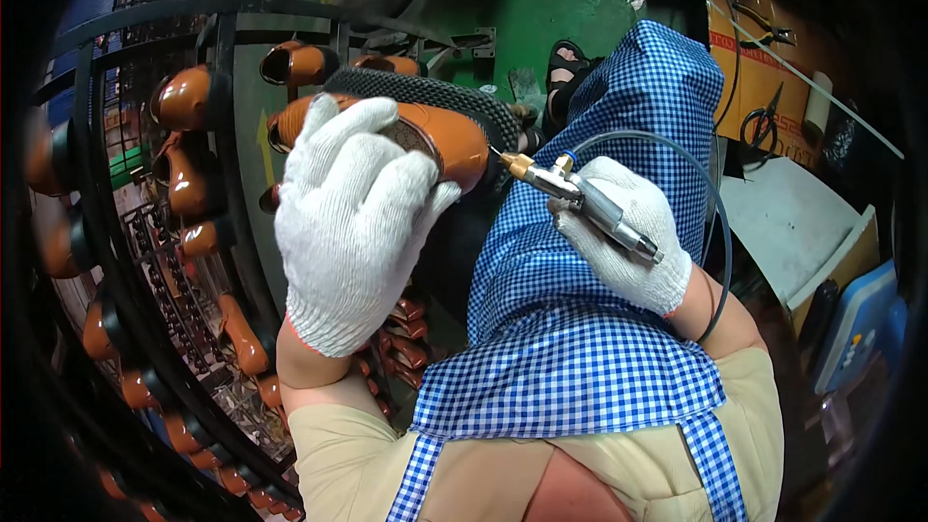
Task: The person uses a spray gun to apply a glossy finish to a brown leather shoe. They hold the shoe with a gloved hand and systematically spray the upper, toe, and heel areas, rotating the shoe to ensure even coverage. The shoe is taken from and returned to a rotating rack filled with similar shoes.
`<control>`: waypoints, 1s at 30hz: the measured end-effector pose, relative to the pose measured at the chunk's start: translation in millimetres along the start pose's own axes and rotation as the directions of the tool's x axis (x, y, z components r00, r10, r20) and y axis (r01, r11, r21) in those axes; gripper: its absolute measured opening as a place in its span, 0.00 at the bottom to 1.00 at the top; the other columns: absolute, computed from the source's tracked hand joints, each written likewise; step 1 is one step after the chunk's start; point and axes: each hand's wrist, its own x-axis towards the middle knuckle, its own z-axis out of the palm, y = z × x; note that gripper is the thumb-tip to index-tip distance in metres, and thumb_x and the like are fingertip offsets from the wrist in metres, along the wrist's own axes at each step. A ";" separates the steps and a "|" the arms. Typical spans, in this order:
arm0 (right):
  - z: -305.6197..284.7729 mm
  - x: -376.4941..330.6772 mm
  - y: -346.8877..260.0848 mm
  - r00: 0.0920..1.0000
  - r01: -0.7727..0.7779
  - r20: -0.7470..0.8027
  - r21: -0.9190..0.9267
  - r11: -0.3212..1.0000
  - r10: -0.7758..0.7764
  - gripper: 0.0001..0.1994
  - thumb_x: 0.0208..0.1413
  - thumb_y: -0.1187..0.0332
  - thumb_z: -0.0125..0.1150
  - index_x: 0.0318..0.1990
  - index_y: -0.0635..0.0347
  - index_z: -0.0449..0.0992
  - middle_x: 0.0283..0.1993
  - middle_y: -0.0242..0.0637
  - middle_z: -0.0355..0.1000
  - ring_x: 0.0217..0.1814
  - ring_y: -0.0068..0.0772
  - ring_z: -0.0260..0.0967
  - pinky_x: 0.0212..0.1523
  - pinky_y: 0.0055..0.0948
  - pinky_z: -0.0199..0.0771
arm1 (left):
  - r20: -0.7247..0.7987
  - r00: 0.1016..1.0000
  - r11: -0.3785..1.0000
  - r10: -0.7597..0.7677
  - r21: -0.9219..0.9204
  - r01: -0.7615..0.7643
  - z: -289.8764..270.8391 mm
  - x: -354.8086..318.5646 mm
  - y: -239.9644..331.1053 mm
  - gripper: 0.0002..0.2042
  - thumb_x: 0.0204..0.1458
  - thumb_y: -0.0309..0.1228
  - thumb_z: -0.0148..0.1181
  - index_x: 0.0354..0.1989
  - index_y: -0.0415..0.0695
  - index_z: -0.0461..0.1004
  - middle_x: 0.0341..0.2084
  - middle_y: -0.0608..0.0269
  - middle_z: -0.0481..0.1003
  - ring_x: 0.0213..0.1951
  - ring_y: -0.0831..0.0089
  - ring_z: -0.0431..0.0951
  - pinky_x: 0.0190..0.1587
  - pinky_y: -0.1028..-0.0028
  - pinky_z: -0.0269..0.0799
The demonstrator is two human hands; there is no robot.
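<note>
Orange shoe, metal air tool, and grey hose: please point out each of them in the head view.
orange shoe (454, 140): head view, on its glossy toe end.
metal air tool (590, 201): head view, on its silver barrel.
grey hose (667, 147): head view, on the arc above the right hand.

Gloved hands (353, 217): orange shoe (435, 140), air tool (590, 205).

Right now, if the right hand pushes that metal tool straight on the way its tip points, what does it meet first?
The right hand aims the metal tool up-left. Its thin tip sits at the heel end of the orange shoe held by the left hand, so it would meet the shoe first; whether it touches already is unclear.
</note>
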 end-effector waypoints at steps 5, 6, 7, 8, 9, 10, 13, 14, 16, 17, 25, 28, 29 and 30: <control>3.4 17.3 6.5 0.989 0.048 -0.138 -0.034 0.998 -0.052 0.06 0.56 0.69 0.71 0.37 0.61 0.81 0.32 0.42 0.72 0.31 0.43 0.75 0.32 0.36 0.78 | -0.054 0.996 0.993 -0.067 -0.100 0.062 14.0 20.5 -9.3 0.12 0.47 0.24 0.74 0.35 0.39 0.74 0.32 0.54 0.76 0.47 0.50 0.81 0.56 0.55 0.74; 4.9 21.7 8.8 0.984 0.058 -0.169 -0.029 0.998 -0.062 0.06 0.57 0.69 0.71 0.37 0.61 0.81 0.32 0.42 0.72 0.31 0.43 0.75 0.32 0.36 0.77 | -0.053 0.992 0.987 -0.115 -0.115 0.109 16.3 24.6 -10.0 0.12 0.48 0.24 0.74 0.35 0.39 0.74 0.32 0.54 0.76 0.45 0.51 0.80 0.54 0.57 0.74; 4.0 27.0 8.4 0.983 0.050 -0.175 -0.046 0.998 -0.057 0.05 0.58 0.70 0.70 0.37 0.61 0.81 0.32 0.42 0.72 0.31 0.43 0.75 0.31 0.36 0.77 | -0.051 0.985 0.979 -0.164 -0.129 0.157 18.6 28.5 -10.3 0.12 0.49 0.25 0.73 0.35 0.38 0.74 0.32 0.54 0.76 0.43 0.52 0.80 0.51 0.59 0.75; 7.1 32.3 10.6 0.975 0.070 -0.207 -0.050 0.996 -0.079 0.06 0.59 0.70 0.70 0.38 0.62 0.81 0.32 0.42 0.72 0.30 0.43 0.74 0.31 0.36 0.76 | -0.048 0.976 0.968 -0.214 -0.143 0.205 21.0 32.7 -12.3 0.11 0.50 0.25 0.73 0.35 0.38 0.74 0.32 0.54 0.76 0.41 0.52 0.79 0.49 0.60 0.75; 8.8 37.7 13.3 0.968 0.096 -0.225 -0.053 0.994 -0.106 0.06 0.59 0.70 0.70 0.38 0.62 0.81 0.32 0.42 0.71 0.30 0.44 0.74 0.31 0.36 0.76 | -0.134 0.983 0.988 -0.123 -0.111 0.109 26.1 35.5 -21.2 0.11 0.51 0.26 0.72 0.34 0.37 0.74 0.32 0.53 0.75 0.36 0.54 0.78 0.42 0.62 0.73; 10.8 42.8 16.2 0.961 0.123 -0.243 -0.057 0.991 -0.133 0.06 0.59 0.70 0.70 0.39 0.62 0.80 0.32 0.42 0.71 0.30 0.44 0.74 0.31 0.37 0.76 | -0.138 0.981 0.987 -0.137 -0.102 0.124 27.8 39.1 -24.9 0.11 0.52 0.26 0.72 0.34 0.37 0.74 0.31 0.53 0.75 0.35 0.54 0.78 0.41 0.62 0.73; 24.8 53.7 26.2 0.943 0.140 -0.304 0.006 0.990 -0.132 0.06 0.59 0.71 0.70 0.39 0.63 0.80 0.31 0.42 0.71 0.31 0.46 0.74 0.31 0.38 0.75 | -0.175 0.970 0.985 -0.166 -0.080 0.155 34.0 46.0 -34.8 0.11 0.53 0.28 0.71 0.31 0.37 0.74 0.28 0.52 0.73 0.32 0.55 0.77 0.38 0.63 0.73; 27.2 56.8 26.2 0.950 0.114 -0.297 0.042 0.993 -0.096 0.06 0.59 0.71 0.69 0.40 0.63 0.80 0.31 0.42 0.71 0.31 0.46 0.74 0.31 0.38 0.75 | -0.181 0.966 0.982 -0.186 -0.071 0.176 36.4 48.0 -38.0 0.11 0.53 0.28 0.71 0.31 0.36 0.74 0.28 0.52 0.73 0.31 0.56 0.77 0.38 0.63 0.73; 31.6 61.2 24.9 0.956 0.077 -0.291 0.096 0.992 -0.046 0.06 0.59 0.70 0.69 0.40 0.63 0.80 0.32 0.43 0.71 0.32 0.47 0.74 0.32 0.39 0.75 | -0.190 0.955 0.974 -0.227 -0.050 0.222 38.4 52.0 -43.6 0.11 0.54 0.30 0.71 0.31 0.36 0.74 0.28 0.52 0.74 0.31 0.56 0.77 0.37 0.64 0.73; 33.8 62.7 24.3 0.955 0.068 -0.295 0.110 0.992 -0.032 0.07 0.60 0.70 0.68 0.41 0.63 0.80 0.32 0.43 0.71 0.32 0.47 0.74 0.32 0.40 0.75 | -0.187 0.947 0.965 -0.263 -0.044 0.259 38.7 53.5 -45.8 0.13 0.55 0.33 0.71 0.32 0.36 0.75 0.28 0.52 0.75 0.32 0.57 0.78 0.38 0.64 0.73; 48.8 60.5 22.4 0.950 0.027 -0.312 0.149 0.989 0.021 0.08 0.60 0.70 0.68 0.43 0.63 0.81 0.33 0.44 0.73 0.34 0.47 0.75 0.33 0.40 0.76 | -0.166 0.913 0.928 -0.372 -0.033 0.372 38.8 54.3 -50.0 0.15 0.56 0.39 0.69 0.33 0.38 0.77 0.29 0.51 0.76 0.34 0.53 0.79 0.40 0.61 0.74; 57.4 56.1 22.2 0.942 0.027 -0.336 0.143 0.989 0.023 0.08 0.59 0.71 0.68 0.44 0.63 0.81 0.34 0.44 0.73 0.35 0.48 0.76 0.34 0.40 0.77 | -0.189 0.902 0.921 -0.388 -0.033 0.389 43.9 55.6 -52.3 0.16 0.56 0.40 0.69 0.32 0.37 0.77 0.29 0.50 0.77 0.34 0.53 0.79 0.41 0.60 0.74; 60.4 54.5 23.1 0.939 0.038 -0.343 0.121 0.992 0.006 0.09 0.59 0.71 0.68 0.44 0.63 0.81 0.34 0.44 0.74 0.35 0.48 0.76 0.35 0.40 0.77 | -0.191 0.898 0.917 -0.397 -0.036 0.398 45.8 56.7 -54.1 0.16 0.56 0.41 0.68 0.32 0.37 0.77 0.29 0.50 0.77 0.35 0.52 0.80 0.41 0.60 0.74; 63.2 52.9 23.1 0.938 0.052 -0.346 0.104 0.993 -0.013 0.09 0.59 0.71 0.69 0.44 0.63 0.82 0.35 0.44 0.74 0.35 0.48 0.76 0.35 0.40 0.78 | -0.192 0.892 0.911 -0.410 -0.033 0.412 45.7 56.7 -56.3 0.17 0.56 0.41 0.68 0.32 0.37 0.77 0.28 0.50 0.77 0.35 0.52 0.80 0.41 0.59 0.74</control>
